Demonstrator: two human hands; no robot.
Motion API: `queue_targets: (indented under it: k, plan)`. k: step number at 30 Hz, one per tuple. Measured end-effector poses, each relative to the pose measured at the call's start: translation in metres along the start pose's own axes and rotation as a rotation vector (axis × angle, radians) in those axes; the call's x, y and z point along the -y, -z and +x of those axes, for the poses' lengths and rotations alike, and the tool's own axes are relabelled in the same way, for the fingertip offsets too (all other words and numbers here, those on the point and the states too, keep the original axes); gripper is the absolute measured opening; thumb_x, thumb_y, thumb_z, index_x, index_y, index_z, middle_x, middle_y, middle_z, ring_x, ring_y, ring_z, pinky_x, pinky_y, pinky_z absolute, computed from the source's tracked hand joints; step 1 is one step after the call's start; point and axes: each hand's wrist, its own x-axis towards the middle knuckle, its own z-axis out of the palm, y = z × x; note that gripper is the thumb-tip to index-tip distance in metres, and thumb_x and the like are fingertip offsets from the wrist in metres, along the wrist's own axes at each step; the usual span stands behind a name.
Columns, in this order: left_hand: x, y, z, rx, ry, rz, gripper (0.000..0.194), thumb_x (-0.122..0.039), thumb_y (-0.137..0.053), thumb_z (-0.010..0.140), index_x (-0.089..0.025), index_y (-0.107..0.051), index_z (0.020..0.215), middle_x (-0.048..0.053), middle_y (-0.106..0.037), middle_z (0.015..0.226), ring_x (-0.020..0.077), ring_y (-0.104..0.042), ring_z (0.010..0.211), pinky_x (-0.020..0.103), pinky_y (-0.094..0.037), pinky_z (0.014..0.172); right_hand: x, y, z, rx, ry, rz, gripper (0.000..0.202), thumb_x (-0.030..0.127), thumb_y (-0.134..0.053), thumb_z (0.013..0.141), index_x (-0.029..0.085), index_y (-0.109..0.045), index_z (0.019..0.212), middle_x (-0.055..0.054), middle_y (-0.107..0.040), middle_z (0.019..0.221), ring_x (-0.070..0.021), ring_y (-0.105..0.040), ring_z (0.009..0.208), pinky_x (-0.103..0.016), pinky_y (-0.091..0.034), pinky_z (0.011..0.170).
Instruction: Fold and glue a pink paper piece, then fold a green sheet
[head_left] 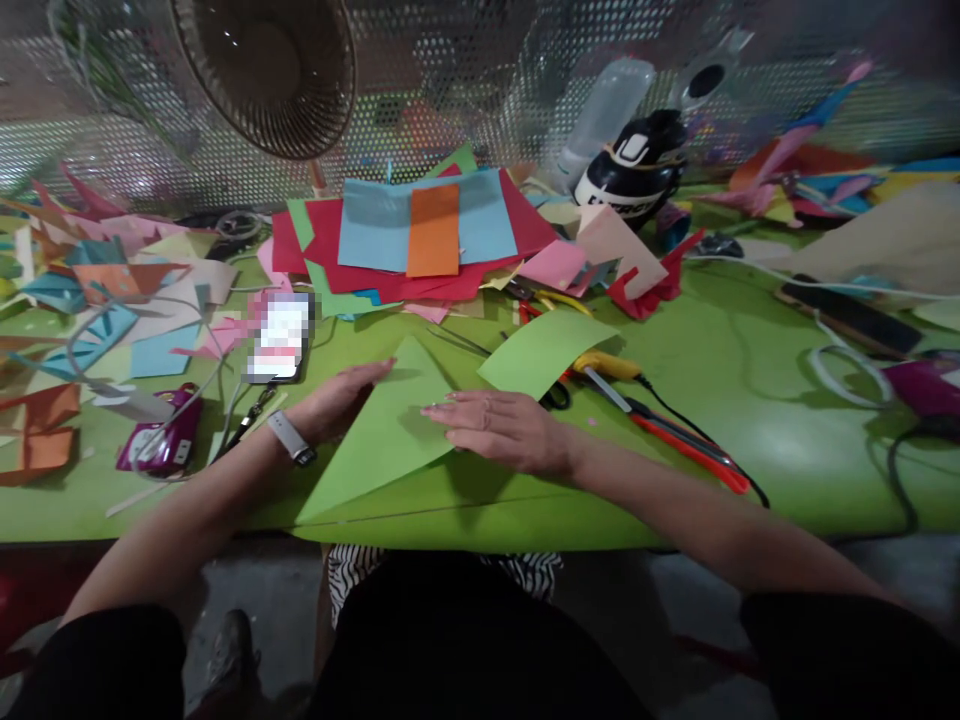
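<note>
A light green paper sheet (386,435), folded to a triangle-like shape, lies at the front edge of the green table. My left hand (341,395) rests at its left upper edge, fingers extended and close together. My right hand (499,428) lies over its right side, palm down with fingers stretched flat on the paper. A second, curved light green piece (547,350) sits just beyond my right hand. Beside it are a yellow-handled tool (611,365), partly under the paper, and a red and black cutter (686,445).
Stacked coloured paper (390,230) stands behind. A lit phone (281,335), purple device (161,440) and paper scraps are on the left. At the back are a fan (270,70) and a black and white container (637,170); cables cross the green table (750,360).
</note>
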Motion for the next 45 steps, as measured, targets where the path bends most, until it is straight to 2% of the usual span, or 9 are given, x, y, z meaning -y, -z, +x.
queue_targets:
  k: [4, 8, 15, 20, 22, 25, 31, 36, 45]
  plan:
    - [0.0, -0.011, 0.008, -0.038, 0.12, -0.362, 0.027, -0.038, -0.063, 0.086, -0.017, -0.065, 0.102, 0.012, -0.074, 0.105, 0.026, -0.07, 0.101, 0.042, -0.058, 0.09, 0.008, 0.002, 0.006, 0.126, -0.024, -0.188, 0.05, 0.037, -0.06, 0.093, 0.011, -0.05, 0.134, -0.021, -0.053, 0.144, -0.0255, -0.039, 0.143, -0.055, -0.034, 0.117]
    - [0.004, -0.016, 0.006, -0.137, 0.181, -0.623, 0.013, -0.029, -0.068, 0.085, -0.021, -0.064, 0.093, 0.006, -0.074, 0.108, 0.0224, -0.066, 0.112, 0.037, -0.056, 0.096, 0.013, -0.004, 0.013, 0.231, -0.005, -0.38, 0.048, 0.011, -0.058, 0.092, 0.019, -0.051, 0.139, -0.012, -0.05, 0.147, -0.0236, -0.042, 0.141, -0.056, -0.031, 0.119]
    - [0.018, -0.023, 0.002, -0.118, 0.167, -0.715, 0.014, -0.03, -0.069, 0.084, -0.018, -0.066, 0.091, 0.009, -0.075, 0.105, 0.0274, -0.067, 0.112, 0.043, -0.056, 0.096, 0.005, -0.021, 0.002, 0.338, -0.031, 0.007, 0.045, 0.001, -0.049, 0.091, 0.014, -0.056, 0.134, -0.014, -0.06, 0.138, -0.0226, -0.053, 0.133, -0.054, -0.041, 0.113]
    - [0.016, -0.025, -0.006, -0.092, 0.127, -0.702, 0.02, -0.032, -0.07, 0.084, -0.019, -0.066, 0.099, 0.007, -0.074, 0.108, 0.0262, -0.067, 0.112, 0.042, -0.057, 0.094, 0.009, -0.016, 0.005, 0.186, -0.519, 0.476, 0.028, 0.019, -0.044, 0.1, 0.02, -0.064, 0.12, -0.005, -0.076, 0.109, -0.0157, -0.072, 0.098, -0.035, -0.061, 0.086]
    - [0.016, -0.028, -0.01, -0.033, 0.136, -0.676, 0.025, -0.038, -0.067, 0.087, -0.021, -0.065, 0.106, 0.008, -0.073, 0.113, 0.0283, -0.065, 0.114, 0.045, -0.058, 0.091, 0.011, -0.014, 0.01, 0.09, -0.806, 0.542, 0.023, 0.036, -0.051, 0.099, 0.02, -0.067, 0.101, -0.002, -0.074, 0.086, -0.0149, -0.07, 0.074, -0.029, -0.059, 0.064]
    - [0.016, -0.033, -0.015, 0.044, 0.145, -0.69, 0.034, -0.043, -0.065, 0.088, -0.025, -0.062, 0.117, 0.008, -0.071, 0.12, 0.0302, -0.063, 0.118, 0.049, -0.056, 0.093, 0.009, -0.016, 0.014, 0.024, -1.014, 0.559, 0.033, 0.051, -0.055, 0.094, 0.019, -0.062, 0.088, -0.001, -0.066, 0.075, -0.0153, -0.064, 0.069, -0.027, -0.054, 0.058]
    - [0.015, -0.041, -0.021, 0.186, 0.135, -0.757, 0.058, -0.063, -0.06, 0.086, -0.021, -0.062, 0.125, 0.013, -0.069, 0.123, 0.0333, -0.06, 0.121, 0.05, -0.052, 0.097, 0.004, -0.026, 0.011, -0.025, -1.077, 0.429, 0.043, 0.061, -0.054, 0.091, 0.021, -0.051, 0.075, 0.002, -0.051, 0.064, -0.0133, -0.05, 0.058, -0.026, -0.042, 0.051]
    - [0.023, -0.048, -0.023, 0.118, -0.012, -0.63, 0.045, -0.043, -0.077, 0.08, -0.019, -0.068, 0.116, 0.008, -0.07, 0.121, 0.0232, -0.066, 0.11, 0.038, -0.048, 0.102, 0.008, -0.027, 0.012, 0.021, -1.078, 0.551, 0.041, 0.059, -0.052, 0.092, 0.02, -0.058, 0.083, 0.001, -0.057, 0.068, -0.0129, -0.051, 0.057, -0.025, -0.04, 0.049]
    - [0.025, -0.05, -0.024, 0.062, -0.002, -0.598, 0.039, -0.047, -0.076, 0.079, -0.015, -0.072, 0.101, 0.006, -0.075, 0.096, 0.0126, -0.067, 0.08, 0.026, -0.053, 0.08, 0.013, -0.024, 0.015, -0.004, -1.07, 0.502, 0.037, 0.054, -0.06, 0.089, 0.02, -0.058, 0.075, 0.003, -0.053, 0.062, -0.0122, -0.049, 0.056, -0.026, -0.038, 0.051]
